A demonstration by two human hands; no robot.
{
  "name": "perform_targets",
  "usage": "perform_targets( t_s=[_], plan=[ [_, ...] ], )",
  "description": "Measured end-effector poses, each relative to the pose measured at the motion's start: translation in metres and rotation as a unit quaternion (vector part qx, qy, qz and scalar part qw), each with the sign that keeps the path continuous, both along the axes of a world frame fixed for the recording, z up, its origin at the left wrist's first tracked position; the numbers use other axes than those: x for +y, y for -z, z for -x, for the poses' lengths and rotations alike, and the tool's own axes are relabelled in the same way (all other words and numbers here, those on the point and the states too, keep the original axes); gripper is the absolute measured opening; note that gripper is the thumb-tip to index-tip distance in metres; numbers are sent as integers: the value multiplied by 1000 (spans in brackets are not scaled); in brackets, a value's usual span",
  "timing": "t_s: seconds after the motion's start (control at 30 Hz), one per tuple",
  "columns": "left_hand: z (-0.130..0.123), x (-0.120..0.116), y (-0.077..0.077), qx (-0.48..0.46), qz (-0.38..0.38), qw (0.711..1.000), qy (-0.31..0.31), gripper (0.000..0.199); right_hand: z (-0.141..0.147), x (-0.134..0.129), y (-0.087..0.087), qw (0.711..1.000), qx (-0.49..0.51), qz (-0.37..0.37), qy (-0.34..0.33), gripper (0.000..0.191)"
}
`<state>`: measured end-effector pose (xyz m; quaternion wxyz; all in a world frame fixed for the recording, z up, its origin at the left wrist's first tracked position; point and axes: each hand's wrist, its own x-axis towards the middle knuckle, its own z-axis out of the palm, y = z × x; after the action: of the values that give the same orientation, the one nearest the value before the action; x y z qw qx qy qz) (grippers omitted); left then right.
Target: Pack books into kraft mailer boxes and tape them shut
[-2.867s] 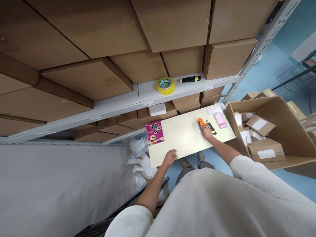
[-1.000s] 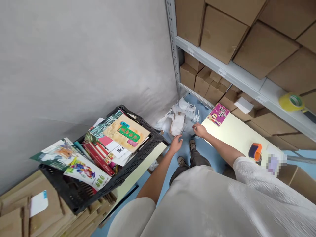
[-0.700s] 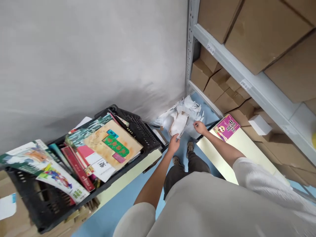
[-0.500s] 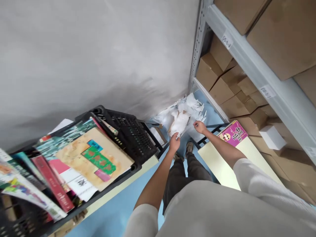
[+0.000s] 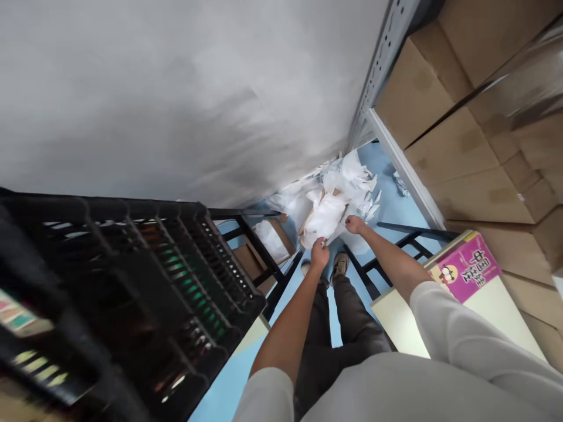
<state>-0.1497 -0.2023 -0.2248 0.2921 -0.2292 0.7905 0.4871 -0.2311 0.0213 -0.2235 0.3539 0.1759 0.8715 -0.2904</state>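
Low in front of me sits a cardboard box [image 5: 303,227] with crumpled white paper [image 5: 324,218] heaped in it. My left hand [image 5: 319,255] is closed at the box's near edge, a small white bit of paper showing between thumb and fingers. My right hand [image 5: 355,225] is closed just past the box's right side; whatever its fingers hold, if anything, is hidden. Behind the box, loose white paper strips [image 5: 363,187] lie piled on the blue floor.
A black plastic crate [image 5: 145,281] with books inside takes up the left. A pink-purple printed packet [image 5: 468,266] lies on a pale tabletop [image 5: 501,310] at right. Cardboard boxes [image 5: 466,152] fill the metal shelf. A grey wall [image 5: 176,105] stands ahead; black frame legs [image 5: 259,246] flank me.
My view has moved forward and lower, so the crate's side now hides its books. My left hand stays at the box's edge, and my right hand stays closed near its right side.
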Motion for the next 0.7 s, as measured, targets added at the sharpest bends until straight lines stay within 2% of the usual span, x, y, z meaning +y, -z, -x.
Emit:
perform_targets(
  t_s=[0.1,0.23,0.37,0.43,0.53,0.6,0.7],
  plan=[
    [3,6,24,4,7,1000,-22,48,11,-21,31,999,-19,41,17,35],
    [7,17,49,9,9,999,-51,50,23,-54,66,986,-40,122,108,49],
    [6,19,63,15,5,999,-52,51,26,-75,87,961,-67,178,200,53],
    [3,16,64,12,11,999,-44,49,25,-77,88,951,-52,206,223,48],
    [-2,10,54,2,23,999,-26,47,21,-73,75,944,-27,239,227,38],
    [-4,7,44,5,24,1000,-13,47,19,-68,63,953,-31,229,196,34],
    [-4,5,33,16,20,1000,-4,43,17,-61,51,982,-34,156,102,37]
  ],
)
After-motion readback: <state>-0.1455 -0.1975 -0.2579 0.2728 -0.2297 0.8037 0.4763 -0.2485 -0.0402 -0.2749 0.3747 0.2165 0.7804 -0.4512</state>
